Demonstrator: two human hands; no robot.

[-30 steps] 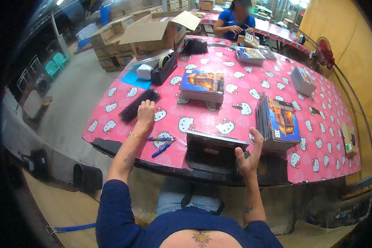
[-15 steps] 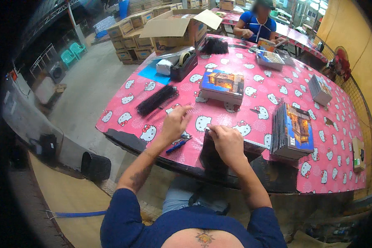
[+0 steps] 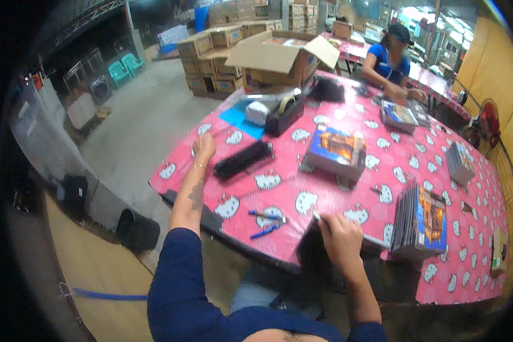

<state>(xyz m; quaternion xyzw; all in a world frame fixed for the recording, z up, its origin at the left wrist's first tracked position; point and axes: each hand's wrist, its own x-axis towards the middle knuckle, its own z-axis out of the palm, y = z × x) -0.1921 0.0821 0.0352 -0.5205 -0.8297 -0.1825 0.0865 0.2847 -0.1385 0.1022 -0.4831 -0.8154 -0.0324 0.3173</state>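
Observation:
My left hand (image 3: pixel 204 146) is closed in a loose fist above the table's left edge, left of a bundle of black wire binding spirals (image 3: pixel 244 161); I cannot make out what is in it. With pinched fingers, my right hand (image 3: pixel 342 236) holds something small and pale at the corner of a dark block (image 3: pixel 313 246) by the near edge. A single thin wire spiral (image 3: pixel 268 188) lies between the bundle and the hand. Blue-handled pliers (image 3: pixel 268 222) rest nearer me. Beyond my right hand sits a stack of picture-covered booklets (image 3: pixel 336 149).
A row of spiral-bound booklets (image 3: pixel 419 222) stands at right, with another stack (image 3: pixel 460 163) farther back. A tape dispenser (image 3: pixel 285 115) and an open carton (image 3: pixel 273 60) occupy the far left. Across the pink patterned table (image 3: pixel 302 233), a person (image 3: pixel 390 60) handles more booklets.
My left hand has swung left and away from my right hand, to the table's left edge. My right hand keeps its pinch at the dark block's corner. The whole view has shifted.

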